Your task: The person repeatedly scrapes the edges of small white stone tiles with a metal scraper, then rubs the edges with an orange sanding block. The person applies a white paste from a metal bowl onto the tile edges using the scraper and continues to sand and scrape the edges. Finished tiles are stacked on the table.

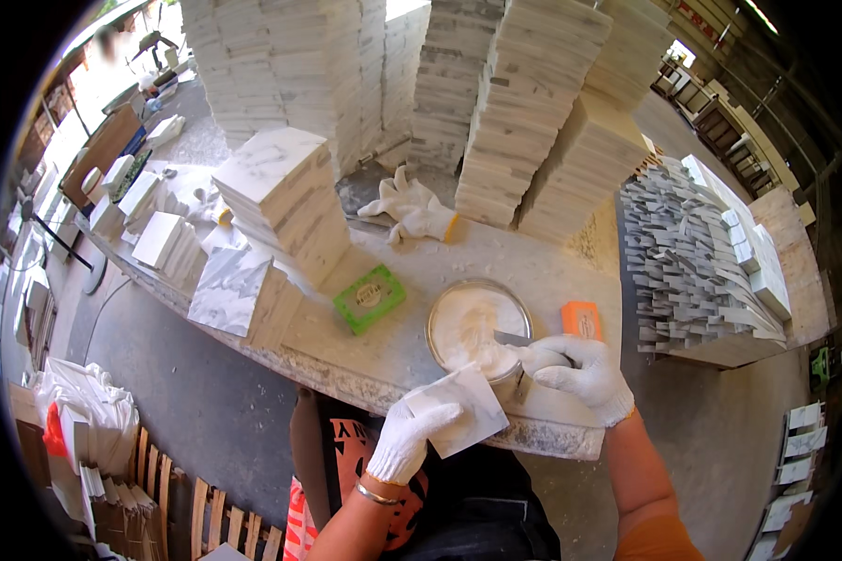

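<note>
Scooping paste at the bench

Bench [393,351] w/ tile stacks [285,201] at back. Round tin [477,327] of white paste near front edge. L hand [407,439], gloved, grips a tile [463,407] just beside tin. R hand [585,374], gloved, closed on a scraper [515,339], blade in paste.

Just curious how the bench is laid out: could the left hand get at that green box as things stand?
Probably not straight away. The left hand is holding a white tile, so it is occupied. Otherwise the way looks free: the green box lies alone on bare bench ahead of it.
</note>
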{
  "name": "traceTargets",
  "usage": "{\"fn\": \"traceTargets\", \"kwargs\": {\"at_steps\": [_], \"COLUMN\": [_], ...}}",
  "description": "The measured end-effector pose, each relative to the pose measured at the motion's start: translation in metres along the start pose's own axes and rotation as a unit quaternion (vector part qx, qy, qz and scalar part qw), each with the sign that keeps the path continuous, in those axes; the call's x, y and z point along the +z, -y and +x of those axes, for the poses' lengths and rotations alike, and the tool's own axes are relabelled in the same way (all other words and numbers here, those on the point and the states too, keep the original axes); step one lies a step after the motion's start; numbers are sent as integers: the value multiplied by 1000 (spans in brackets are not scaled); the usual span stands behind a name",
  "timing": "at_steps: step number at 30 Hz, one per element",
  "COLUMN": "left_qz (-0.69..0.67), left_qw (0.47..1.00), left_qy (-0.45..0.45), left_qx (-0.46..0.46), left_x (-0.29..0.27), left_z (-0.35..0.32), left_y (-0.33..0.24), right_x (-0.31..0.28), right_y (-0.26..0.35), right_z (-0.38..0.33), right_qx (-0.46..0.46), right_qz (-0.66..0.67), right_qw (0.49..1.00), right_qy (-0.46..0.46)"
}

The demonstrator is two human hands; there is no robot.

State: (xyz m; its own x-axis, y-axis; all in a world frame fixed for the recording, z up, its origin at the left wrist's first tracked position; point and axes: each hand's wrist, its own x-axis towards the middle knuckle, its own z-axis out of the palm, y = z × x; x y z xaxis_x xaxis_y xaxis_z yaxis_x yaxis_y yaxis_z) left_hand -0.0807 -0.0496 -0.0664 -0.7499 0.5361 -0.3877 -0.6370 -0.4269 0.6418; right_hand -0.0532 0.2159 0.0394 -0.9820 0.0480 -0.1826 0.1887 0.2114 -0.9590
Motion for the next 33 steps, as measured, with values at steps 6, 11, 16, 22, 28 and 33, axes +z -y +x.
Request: {"fn": "traceTargets", "kwargs": {"at_steps": [6,11,16,22,28,33], "left_qz": [5,-1,-4,-25,0,11], "left_qw": [1000,1000,1000,1000,1000,1000], "left_qy": [4,-5,0,13,2,-2], "left_qx": [-13,-3,1,-6,-1,-5], "left_x": [3,1,2,2,1,1], "left_z": [-3,0,-3,-4,-2,-2], "left_y": [-4,1,-2,-3,-2,0], "right_x": [-38,-45,-24,-11,-8,-20], "right_y": [-11,-15,-25,-33,-35,-11], "right_z": [34,100,156,188,174,91], "right_qx": [-104,-98,-81,-40,-90,-52], "right_qz": [18,-26,-55,-158,-157,-296], "right_qw": [993,991,995,985,976,948], "right_qy": [-60,-85,-37,-57,-118,-100]}}
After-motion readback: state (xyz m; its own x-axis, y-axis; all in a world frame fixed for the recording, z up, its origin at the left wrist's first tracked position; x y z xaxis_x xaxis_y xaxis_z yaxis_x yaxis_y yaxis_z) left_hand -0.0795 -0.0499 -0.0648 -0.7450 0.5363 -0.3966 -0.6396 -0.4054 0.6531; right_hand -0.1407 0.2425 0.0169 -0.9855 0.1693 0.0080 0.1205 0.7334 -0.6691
